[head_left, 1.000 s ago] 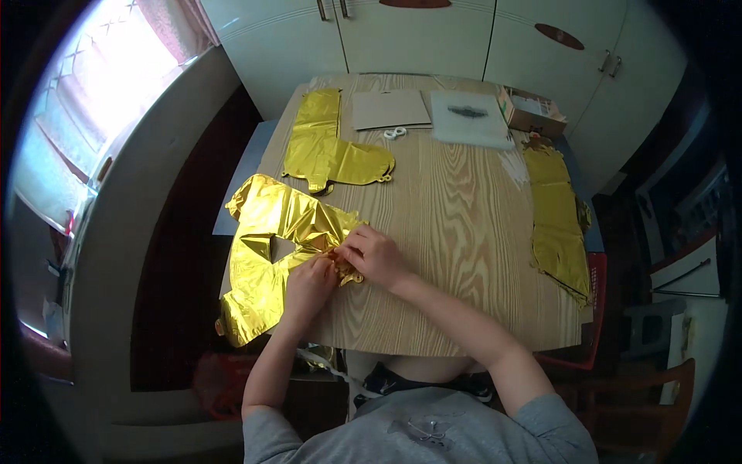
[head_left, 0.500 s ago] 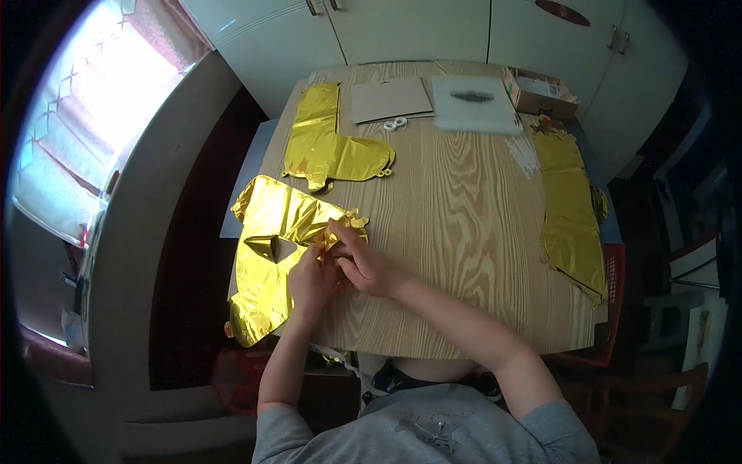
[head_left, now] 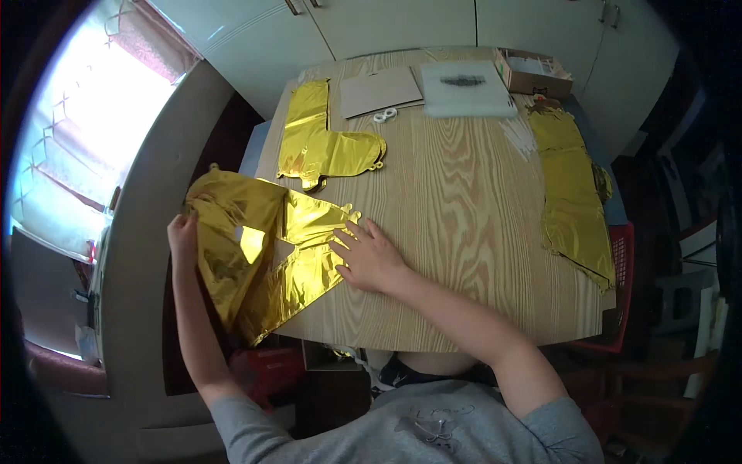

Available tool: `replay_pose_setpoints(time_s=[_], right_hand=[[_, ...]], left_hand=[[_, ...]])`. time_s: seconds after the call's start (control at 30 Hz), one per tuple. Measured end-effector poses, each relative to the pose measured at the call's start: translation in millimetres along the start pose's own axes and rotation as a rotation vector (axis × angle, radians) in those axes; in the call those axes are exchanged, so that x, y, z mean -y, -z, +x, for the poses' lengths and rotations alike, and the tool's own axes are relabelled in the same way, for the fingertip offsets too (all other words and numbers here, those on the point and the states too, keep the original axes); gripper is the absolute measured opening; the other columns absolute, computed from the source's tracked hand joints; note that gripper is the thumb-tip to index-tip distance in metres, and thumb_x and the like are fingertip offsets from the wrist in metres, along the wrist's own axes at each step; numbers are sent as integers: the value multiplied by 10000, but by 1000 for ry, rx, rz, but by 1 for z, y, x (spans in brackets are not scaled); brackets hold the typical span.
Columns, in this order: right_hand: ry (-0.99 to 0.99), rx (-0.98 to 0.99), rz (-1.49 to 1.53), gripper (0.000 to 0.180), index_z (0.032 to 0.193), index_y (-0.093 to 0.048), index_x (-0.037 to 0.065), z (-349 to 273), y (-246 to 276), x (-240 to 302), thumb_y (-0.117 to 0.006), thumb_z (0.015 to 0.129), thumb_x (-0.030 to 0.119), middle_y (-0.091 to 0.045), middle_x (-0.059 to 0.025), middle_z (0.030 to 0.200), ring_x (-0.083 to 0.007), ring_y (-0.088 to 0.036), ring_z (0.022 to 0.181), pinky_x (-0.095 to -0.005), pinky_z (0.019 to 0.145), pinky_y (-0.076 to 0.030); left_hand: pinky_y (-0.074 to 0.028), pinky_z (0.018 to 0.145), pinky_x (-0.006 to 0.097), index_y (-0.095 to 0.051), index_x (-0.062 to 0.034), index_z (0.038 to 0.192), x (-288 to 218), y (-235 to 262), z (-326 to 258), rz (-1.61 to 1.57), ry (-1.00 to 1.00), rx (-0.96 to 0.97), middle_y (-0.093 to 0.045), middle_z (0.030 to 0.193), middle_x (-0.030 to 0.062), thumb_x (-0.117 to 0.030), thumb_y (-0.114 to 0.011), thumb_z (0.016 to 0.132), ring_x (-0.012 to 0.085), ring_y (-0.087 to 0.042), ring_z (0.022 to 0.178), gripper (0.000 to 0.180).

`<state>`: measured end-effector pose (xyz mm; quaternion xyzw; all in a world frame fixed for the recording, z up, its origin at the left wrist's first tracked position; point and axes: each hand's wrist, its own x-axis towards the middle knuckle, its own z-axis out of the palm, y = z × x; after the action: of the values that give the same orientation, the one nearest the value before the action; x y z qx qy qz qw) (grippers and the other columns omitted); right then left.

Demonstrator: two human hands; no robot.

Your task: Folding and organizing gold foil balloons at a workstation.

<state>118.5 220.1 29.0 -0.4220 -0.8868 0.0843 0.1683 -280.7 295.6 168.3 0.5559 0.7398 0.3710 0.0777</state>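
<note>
Gold foil, shiny and creased, forms a large flat balloon-like piece with a cut-out middle on the left of the pale wood-grain table in the head view. Beyond the table's left edge, the left hand pinches its lifted side, fingers closed. Nearer the table's middle, the right hand lies open, fingers spread at the foil's right end, grasping nothing. Toward the table's far-left corner lies an L-shaped gold foil piece.

The wood-grain tabletop bears grey cardboard; to its near left, an L-shaped foil balloon and, farther off, a partly raised foil balloon; on its near side, white rings; right of it, a milky bag, white strips and long gold foil
</note>
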Motion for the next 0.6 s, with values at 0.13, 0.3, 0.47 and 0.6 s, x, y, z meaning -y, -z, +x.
replay_pose_setpoints(time_s=[0.13, 0.3, 0.47, 0.6], right_hand=[[-19, 60, -10, 601, 1407, -455, 130, 1, 3, 0, -440, 925, 490, -380, -70, 1494, -272, -254, 1419, -512, 1160, -128], [-18, 130, -59, 674, 1444, -408, 147, 1, 9, 4, -388, 919, 569, -329, -60, 1527, -280, -209, 1437, -528, 1165, -89], [-22, 168, -71, 688, 1464, -374, 168, 3, 10, 8, -367, 921, 590, -305, -42, 1540, -276, -169, 1449, -528, 1170, -68], [-65, 198, -90, 692, 1470, -361, 168, 2, 11, -1, -361, 922, 591, -294, -45, 1544, -275, -158, 1453, -527, 1171, -64]], left_hand=[[-318, 512, 277, -522, -14, 732, 27, 39, 57, -291, 13, -159, -463, 662, -37, -195, -644, 910, 78, -384, 593, 281], [-340, 529, 291, -539, -3, 717, 59, 100, 103, 22, -147, -283, -514, 644, -9, -251, -650, 906, 106, -449, 590, 331], [-443, 598, 377, -653, 15, 833, 70, 153, 122, 332, -190, -354, -637, 695, 126, -381, -612, 876, 229, -597, 624, 401], [-483, 641, 354, -687, 6, 947, 69, 157, 143, 399, -73, -264, -689, 779, 131, -366, -590, 895, 236, -641, 679, 388]])
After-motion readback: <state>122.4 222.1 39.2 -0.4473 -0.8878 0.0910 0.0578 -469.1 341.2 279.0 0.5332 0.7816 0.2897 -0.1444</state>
